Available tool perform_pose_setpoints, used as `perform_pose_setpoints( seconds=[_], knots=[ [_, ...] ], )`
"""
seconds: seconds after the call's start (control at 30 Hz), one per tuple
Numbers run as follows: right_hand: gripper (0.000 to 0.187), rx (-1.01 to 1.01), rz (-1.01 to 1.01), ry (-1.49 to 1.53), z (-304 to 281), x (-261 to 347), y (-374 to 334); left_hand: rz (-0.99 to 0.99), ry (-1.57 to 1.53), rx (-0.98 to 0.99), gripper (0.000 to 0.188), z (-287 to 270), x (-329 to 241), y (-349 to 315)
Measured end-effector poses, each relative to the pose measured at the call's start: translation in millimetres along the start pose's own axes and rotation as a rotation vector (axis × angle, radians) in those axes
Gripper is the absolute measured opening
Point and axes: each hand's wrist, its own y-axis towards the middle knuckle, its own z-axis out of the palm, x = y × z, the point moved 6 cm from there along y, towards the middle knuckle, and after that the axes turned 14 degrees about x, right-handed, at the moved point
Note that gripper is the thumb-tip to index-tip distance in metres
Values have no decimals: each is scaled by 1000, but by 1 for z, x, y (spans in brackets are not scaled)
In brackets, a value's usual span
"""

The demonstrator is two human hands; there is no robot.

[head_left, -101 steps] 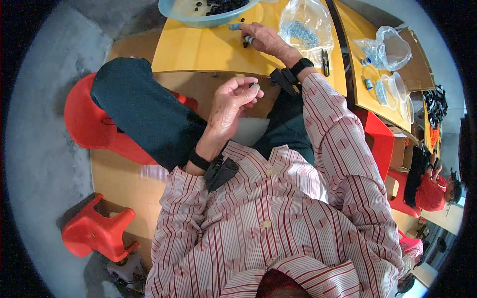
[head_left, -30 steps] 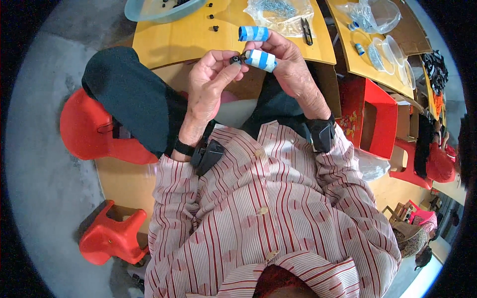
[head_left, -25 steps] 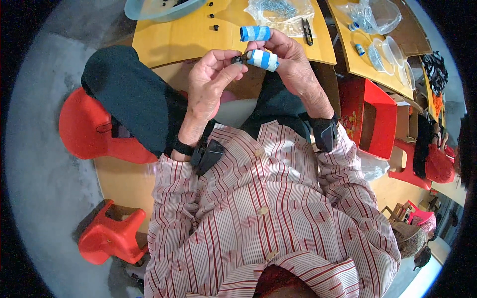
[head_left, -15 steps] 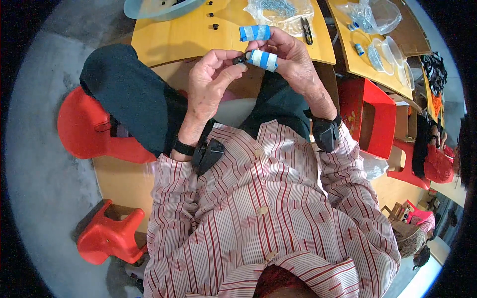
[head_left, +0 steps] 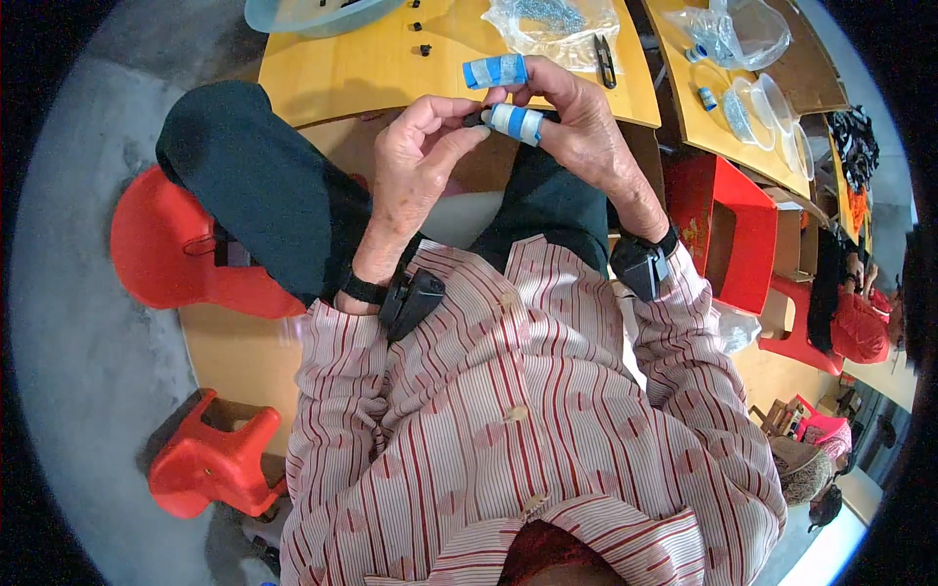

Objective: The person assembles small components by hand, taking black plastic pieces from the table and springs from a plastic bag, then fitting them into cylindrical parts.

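My left hand (head_left: pixel 410 161) pinches a small black part (head_left: pixel 474 118) between thumb and fingertips, just beyond the near edge of the table. Close against it on the right is my right hand (head_left: pixel 584 122), its fingers curled and its thumb tip meeting the black part. Blue-and-white tape wraps the right thumb (head_left: pixel 516 124) and index finger (head_left: pixel 495 71). Whatever sits between the right fingertips is hidden by the taped thumb. Another small black part (head_left: pixel 425 50) lies on the yellow table (head_left: pixel 342 78), with more in a row behind it.
A pale blue basin (head_left: pixel 332 21) stands at the far left of the table. A clear bag of small metallic pieces (head_left: pixel 549 18) lies behind my hands, beside black thread snips (head_left: pixel 605 62). Red stools (head_left: pixel 210 459) stand to the left. A red bin (head_left: pixel 747 234) is at the right, with a person beyond.
The taped right index finger has dipped slightly nearer and leftward, and the right thumb has turned a little over the black part. My left hand keeps its pinch, shifted slightly right.
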Motion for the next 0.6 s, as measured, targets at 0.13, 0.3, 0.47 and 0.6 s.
perform_pose_setpoints(
  seconds=[0.13,0.3,0.47,0.6],
  knots=[
    [33,7,14,24,-1,-4,-1,6,-1,-2,21,-2,4,0],
    [33,73,61,-42,1,2,1,1,27,-7,20,-2,5,-1],
    [29,163,97,164,1,-6,1,-2,144,-18,19,-1,5,-2],
    [25,230,114,251,3,-9,1,0,221,-45,19,-3,6,-2]
  ],
)
